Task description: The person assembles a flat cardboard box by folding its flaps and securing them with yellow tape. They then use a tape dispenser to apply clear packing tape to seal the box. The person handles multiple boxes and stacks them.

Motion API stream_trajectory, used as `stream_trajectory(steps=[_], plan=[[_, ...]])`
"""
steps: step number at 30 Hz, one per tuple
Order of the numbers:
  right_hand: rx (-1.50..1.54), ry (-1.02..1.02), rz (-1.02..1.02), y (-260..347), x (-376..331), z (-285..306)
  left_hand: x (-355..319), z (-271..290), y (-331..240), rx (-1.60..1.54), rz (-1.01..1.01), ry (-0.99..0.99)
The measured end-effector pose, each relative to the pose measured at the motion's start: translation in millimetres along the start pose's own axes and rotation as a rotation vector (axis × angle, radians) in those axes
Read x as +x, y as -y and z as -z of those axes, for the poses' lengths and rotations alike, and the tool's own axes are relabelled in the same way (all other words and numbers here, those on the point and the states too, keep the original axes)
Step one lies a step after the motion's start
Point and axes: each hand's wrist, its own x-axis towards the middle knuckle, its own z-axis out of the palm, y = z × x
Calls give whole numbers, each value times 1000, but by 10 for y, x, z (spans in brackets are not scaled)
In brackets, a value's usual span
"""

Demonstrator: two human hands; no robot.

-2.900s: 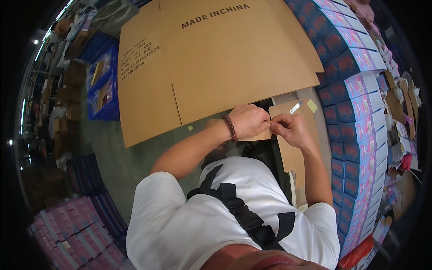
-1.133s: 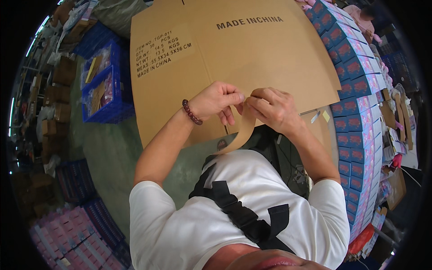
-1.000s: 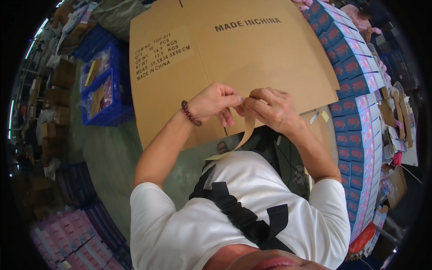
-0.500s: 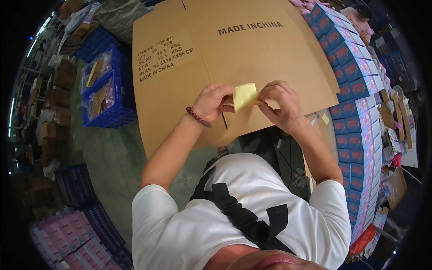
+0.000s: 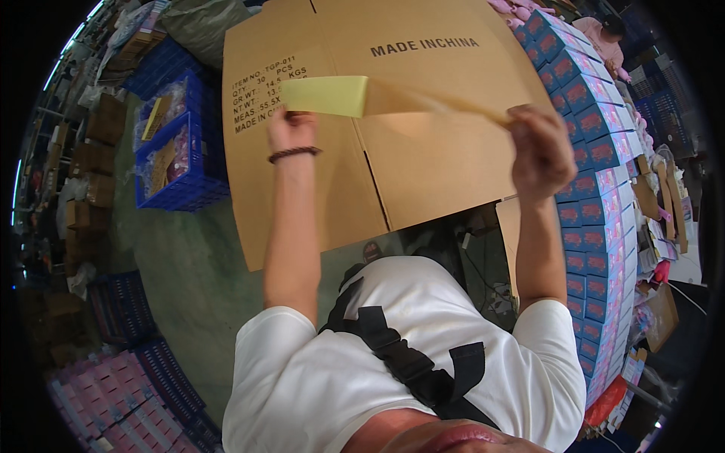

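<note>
Strip (image 5: 326, 96): stretching wider than before
Left hand (image 5: 293, 131): pinching yellow end
Right hand (image 5: 542, 151): curling closed on brown end

Yellow-tan strip (image 5: 326, 97) spanning person's L hand (image 5: 294, 131) & R hand (image 5: 541, 149) bars way fwd over cardboard sheet (image 5: 445, 162); body-side of it, room to pass btwn forearms (image 5: 293, 219). R side tight: stacked blue boxes (image 5: 585, 214) close by R hand. L side roomier: gap over floor (image 5: 185, 253) btwn L forearm & blue crates (image 5: 181, 195)
</note>
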Motion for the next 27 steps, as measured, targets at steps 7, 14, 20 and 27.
stream_trajectory(steps=[7,14,20,27], plan=[[26,-385,-261,-560,675,728,-525,650,-1687,214,-238,-445],[-21,75,-347,-1144,1167,1065,-614,-457,-1176,855,40,-565],[99,265,-446,-1655,1390,923,-193,-824,501,1997,287,-352],[286,290,-507,-2016,1385,793,209,-1230,1445,1328,303,-110]])
